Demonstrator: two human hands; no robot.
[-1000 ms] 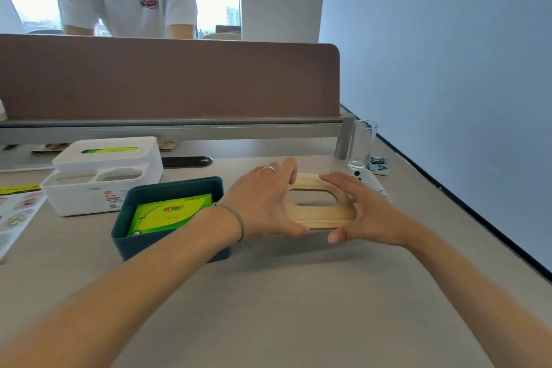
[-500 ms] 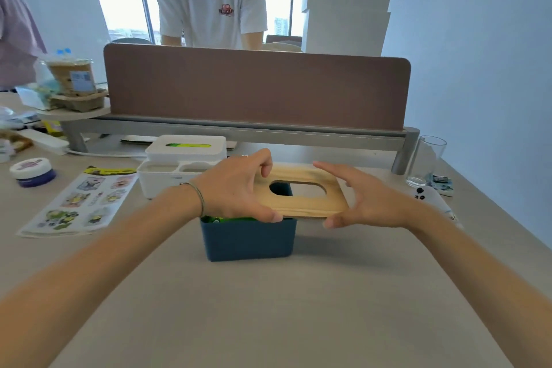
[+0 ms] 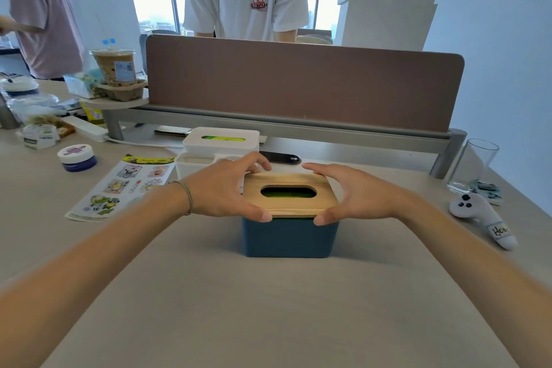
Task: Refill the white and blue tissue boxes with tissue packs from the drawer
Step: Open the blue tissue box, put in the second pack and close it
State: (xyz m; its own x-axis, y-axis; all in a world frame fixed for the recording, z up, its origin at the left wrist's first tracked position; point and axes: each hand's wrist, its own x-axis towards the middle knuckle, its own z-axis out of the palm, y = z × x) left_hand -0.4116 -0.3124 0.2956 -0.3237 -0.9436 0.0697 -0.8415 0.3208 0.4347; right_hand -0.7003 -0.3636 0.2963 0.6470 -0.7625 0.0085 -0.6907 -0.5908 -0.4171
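Observation:
The blue tissue box [image 3: 288, 237] stands in the middle of the desk. A wooden lid [image 3: 286, 205] with an oval slot lies on top of it, and a green tissue pack [image 3: 288, 194] shows through the slot. My left hand [image 3: 222, 188] grips the lid's left edge and my right hand [image 3: 360, 194] grips its right edge. Behind them sits the white tissue box [image 3: 221, 140], closed, with green showing in its slot. The drawer is out of view.
A sticker sheet [image 3: 125, 185] and a small jar [image 3: 77, 155] lie to the left. At the right are a white controller [image 3: 481, 218] and a drinking glass [image 3: 473, 164]. A brown divider [image 3: 298, 81] closes the back of the desk; two people stand beyond it.
Both hands lifted the wooden lid from the desk beside the blue box and carried it left onto the box. The lid now covers the green pack.

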